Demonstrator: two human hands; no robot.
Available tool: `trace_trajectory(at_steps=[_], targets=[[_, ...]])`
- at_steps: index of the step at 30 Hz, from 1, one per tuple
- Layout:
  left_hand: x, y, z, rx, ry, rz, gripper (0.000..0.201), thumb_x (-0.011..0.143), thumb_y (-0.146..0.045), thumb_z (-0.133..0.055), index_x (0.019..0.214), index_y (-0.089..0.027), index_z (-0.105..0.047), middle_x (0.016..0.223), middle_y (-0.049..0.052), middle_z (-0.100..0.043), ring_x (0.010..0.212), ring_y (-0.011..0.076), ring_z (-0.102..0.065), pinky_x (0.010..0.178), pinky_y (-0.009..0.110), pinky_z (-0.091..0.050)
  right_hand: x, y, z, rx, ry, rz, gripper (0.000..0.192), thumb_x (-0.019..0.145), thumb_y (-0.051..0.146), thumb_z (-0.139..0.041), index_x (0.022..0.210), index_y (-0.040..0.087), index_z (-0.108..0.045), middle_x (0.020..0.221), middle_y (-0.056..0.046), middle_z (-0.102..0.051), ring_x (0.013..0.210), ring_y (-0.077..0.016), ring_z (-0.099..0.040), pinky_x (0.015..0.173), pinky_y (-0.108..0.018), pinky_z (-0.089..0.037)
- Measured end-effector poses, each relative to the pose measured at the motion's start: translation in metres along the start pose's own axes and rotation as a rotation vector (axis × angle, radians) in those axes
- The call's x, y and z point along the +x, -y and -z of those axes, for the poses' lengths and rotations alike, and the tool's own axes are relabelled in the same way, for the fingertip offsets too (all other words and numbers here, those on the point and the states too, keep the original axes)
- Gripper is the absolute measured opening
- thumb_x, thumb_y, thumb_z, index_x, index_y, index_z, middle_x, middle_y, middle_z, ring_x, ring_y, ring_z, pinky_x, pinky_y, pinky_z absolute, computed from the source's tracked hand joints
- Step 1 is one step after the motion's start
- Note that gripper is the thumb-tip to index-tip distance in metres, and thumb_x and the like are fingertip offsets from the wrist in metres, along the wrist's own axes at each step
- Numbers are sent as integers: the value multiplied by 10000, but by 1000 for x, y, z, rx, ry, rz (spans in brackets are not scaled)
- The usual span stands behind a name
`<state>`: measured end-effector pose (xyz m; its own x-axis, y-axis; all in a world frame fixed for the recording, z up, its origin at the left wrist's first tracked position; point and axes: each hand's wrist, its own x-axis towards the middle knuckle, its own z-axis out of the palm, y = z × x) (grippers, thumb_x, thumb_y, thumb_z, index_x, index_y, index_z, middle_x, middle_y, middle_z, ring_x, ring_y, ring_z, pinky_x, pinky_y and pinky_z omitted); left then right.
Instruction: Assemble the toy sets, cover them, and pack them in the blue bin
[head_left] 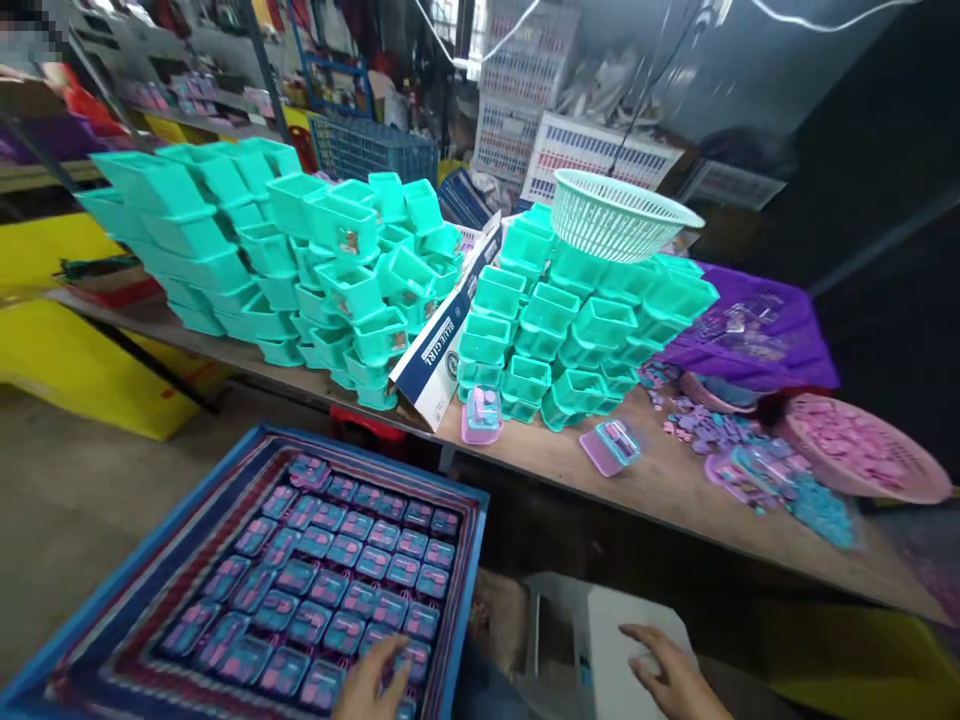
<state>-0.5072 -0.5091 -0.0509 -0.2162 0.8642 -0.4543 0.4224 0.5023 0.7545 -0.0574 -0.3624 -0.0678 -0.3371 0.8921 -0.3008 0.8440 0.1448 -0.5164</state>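
My left hand (371, 685) is over the near right corner of a blue-rimmed crate (480, 535). Its fingers are apart and curved beside a small pink-and-turquoise box (414, 660), seemingly touching its edge; no clear grip shows. Rows of similar clear-topped boxes (330, 587) fill much of the crate, which has a striped lining. My right hand (667, 675) is open, fingers spread and holding nothing, above a white stool-like piece (630, 610). Two more little boxes, one pink-based with a turquoise top (481, 415) and one tilted (609, 446), stand on the table edge.
Tall stacks of turquoise bins (217, 240) line the wooden table (675, 500), split by a "BLUE GIRL" cardboard piece (442, 350). A pale green basket (622, 215) rests on top. At right are a pink basket of pink pieces (847, 440) and loose purple pieces (709, 425).
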Motion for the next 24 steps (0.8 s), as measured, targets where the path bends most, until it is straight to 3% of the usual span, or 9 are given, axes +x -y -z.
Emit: trace_trajectory(at_steps=[2,5,9,12,16,19,21,24], targets=[[9,-25,9,-123,-123,-7,443,751,-628,-593,944,-276,-780,996,94,-811,959,327,-758,886,438,-632,13,-12,29,-120,-68,154,495,776,271,-505,1174,270,-798,1265,-146,-744,1166,-344,-714,954,-480,-606],[40,-75,23,-231,-220,-66,417,777,-552,-581,920,-206,-766,972,109,-812,925,288,-762,878,393,-622,68,-20,84,-371,-191,379,695,746,85,-442,1359,291,-696,1463,-121,-625,1233,-336,-675,1004,-528,-574],[109,-141,31,-285,-311,-111,306,858,-421,-577,938,-185,-755,977,86,-804,968,266,-743,919,359,-586,166,-13,164,-705,-257,510,879,783,1,-401,1557,415,-453,1633,-64,-424,1107,-367,-715,898,-590,-586],[175,-181,23,-335,-399,-80,284,907,-370,-591,1018,-159,-745,1093,112,-786,1081,285,-719,1009,373,-533,232,-7,206,-830,-172,670,884,795,-41,-362,1523,445,-484,1643,-7,-399,1241,-362,-651,944,-600,-552],[247,-214,5,-409,-508,24,431,949,-385,-622,1298,-135,-650,1379,160,-672,1312,303,-612,1124,384,-439,295,-13,223,-845,129,864,836,797,-64,-351,1436,419,-590,1604,35,-465,1396,-295,-540,1077,-588,-476],[275,-223,-4,-446,-544,96,535,936,-447,-671,1375,-152,-595,1411,157,-654,1338,292,-595,1131,376,-426,323,-23,222,-799,268,914,707,816,12,-440,1385,381,-643,1569,8,-525,1426,-282,-511,1168,-605,-372],[282,-222,-9,-461,-550,142,557,914,-485,-703,1350,-153,-604,1359,156,-687,1283,287,-632,1093,366,-456,334,-30,219,-770,264,878,593,779,129,-590,1332,320,-688,1546,-75,-553,1375,-351,-555,1139,-625,-391],[278,-220,-16,-477,-552,206,581,854,-534,-765,1251,-127,-644,1277,173,-718,1201,304,-670,1030,363,-490,339,-39,215,-688,69,654,533,725,367,-746,1241,236,-717,1395,-197,-656,1132,-419,-695,952,-594,-534]])
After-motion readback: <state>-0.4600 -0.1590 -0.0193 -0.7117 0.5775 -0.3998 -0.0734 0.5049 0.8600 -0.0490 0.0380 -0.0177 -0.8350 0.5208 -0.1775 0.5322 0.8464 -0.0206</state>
